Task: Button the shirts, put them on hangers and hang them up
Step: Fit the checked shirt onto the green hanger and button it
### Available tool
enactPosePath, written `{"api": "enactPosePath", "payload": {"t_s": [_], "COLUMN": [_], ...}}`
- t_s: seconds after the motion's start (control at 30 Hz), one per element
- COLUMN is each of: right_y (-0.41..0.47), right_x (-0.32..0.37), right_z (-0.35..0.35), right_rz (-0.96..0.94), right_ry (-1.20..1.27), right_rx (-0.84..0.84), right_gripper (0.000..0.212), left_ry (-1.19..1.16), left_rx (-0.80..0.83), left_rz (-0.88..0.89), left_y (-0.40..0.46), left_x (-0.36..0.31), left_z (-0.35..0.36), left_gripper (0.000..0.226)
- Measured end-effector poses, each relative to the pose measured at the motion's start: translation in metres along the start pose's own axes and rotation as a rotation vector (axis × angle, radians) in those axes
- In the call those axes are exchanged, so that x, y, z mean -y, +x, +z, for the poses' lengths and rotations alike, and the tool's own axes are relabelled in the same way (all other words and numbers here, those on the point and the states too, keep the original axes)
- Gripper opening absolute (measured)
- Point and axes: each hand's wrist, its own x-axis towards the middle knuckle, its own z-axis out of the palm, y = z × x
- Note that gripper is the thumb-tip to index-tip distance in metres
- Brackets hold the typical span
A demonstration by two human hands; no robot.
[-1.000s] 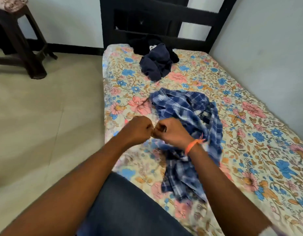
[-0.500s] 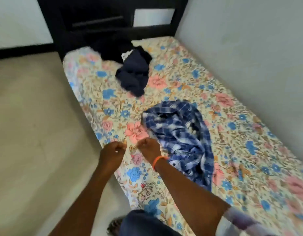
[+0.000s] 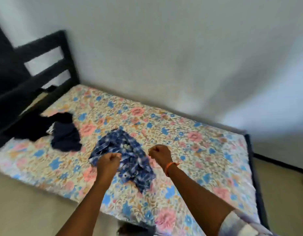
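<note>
Head view, I count one blue plaid shirt [image 3: 128, 155] and two dark garments [image 3: 65, 135] on the bed [image 3: 206, 150]; left hand [image 3: 109, 161] and right hand [image 3: 160, 153] are fisted, their contents blurred beyond telling.

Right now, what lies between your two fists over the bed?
In the head view, the crumpled blue checked shirt lies on the floral bedsheet between the left hand and the right hand; neither plainly holds it.

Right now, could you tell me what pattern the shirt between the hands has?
Blue and white checks on the shirt, seen in the head view.
</note>
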Motion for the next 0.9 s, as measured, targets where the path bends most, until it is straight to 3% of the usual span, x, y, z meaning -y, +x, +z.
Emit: {"api": "enactPosePath", "payload": {"t_s": [0.43, 0.73, 0.9], "right_y": [-0.190, -0.345, -0.414], "right_x": [-0.104, -0.202, -0.249], "right_z": [-0.236, -0.375, -0.438], "right_rz": [0.275, 0.308, 0.343], "right_ry": [0.629, 0.806, 0.879], "right_rx": [-0.888, -1.358, -1.517], "right_gripper": [0.016, 0.006, 0.009], "left_ry": [0.098, 0.152, 0.147], "left_rx": [0.649, 1.048, 1.222], "left_rz": [0.299, 0.442, 0.411], "left_y": [-0.135, -0.319, -0.426], "left_x": [-0.122, -0.146, -0.149], "left_z": [0.230, 0.415, 0.499], "left_gripper": [0.013, 0.015, 0.016]}}
